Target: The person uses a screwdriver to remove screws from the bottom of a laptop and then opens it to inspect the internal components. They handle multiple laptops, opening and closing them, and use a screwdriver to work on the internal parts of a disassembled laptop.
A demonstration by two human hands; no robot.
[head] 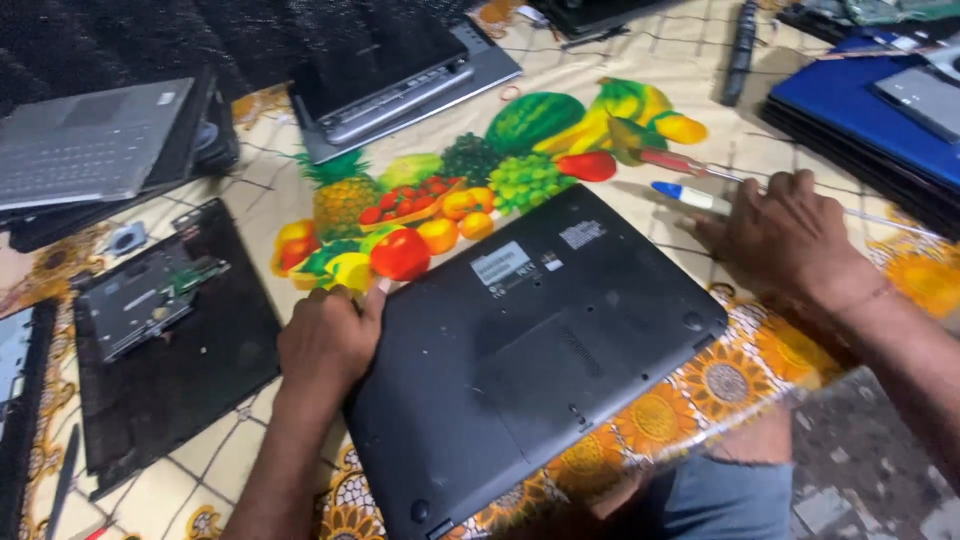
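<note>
We have the black plastic laptop (pixel 530 350) lying upside down in the middle of the worktop (pixel 250 200), base panel up, on the cloth printed with bright fruit and sunflowers (pixel 470 180), one corner hanging just over the near edge. Our left hand (pixel 325 335) sits at the laptop's left edge, fingers curled into a loose fist and thumb pressed to the rim, so the grip is closed against the case rather than around it. Our right hand (pixel 785 235) lies flat just beyond the laptop's far right corner, fingers spread, its grip open and empty, the fingertips touching a blue-and-white handled tool (pixel 690 197), with a red-handled screwdriver (pixel 675 162) just behind. To do this well, we judge the left hand should hold the case steady at its edge while the right closes on one handle cleanly, not both. Both forearms come in low from the near side, wrists nearly level with the worktop. An opened black laptop chassis with exposed board (pixel 165 330) lies to the left, a silver laptop (pixel 90 140) beyond it, a blue-lidded stack of laptops (pixel 860 110) at right.
</note>
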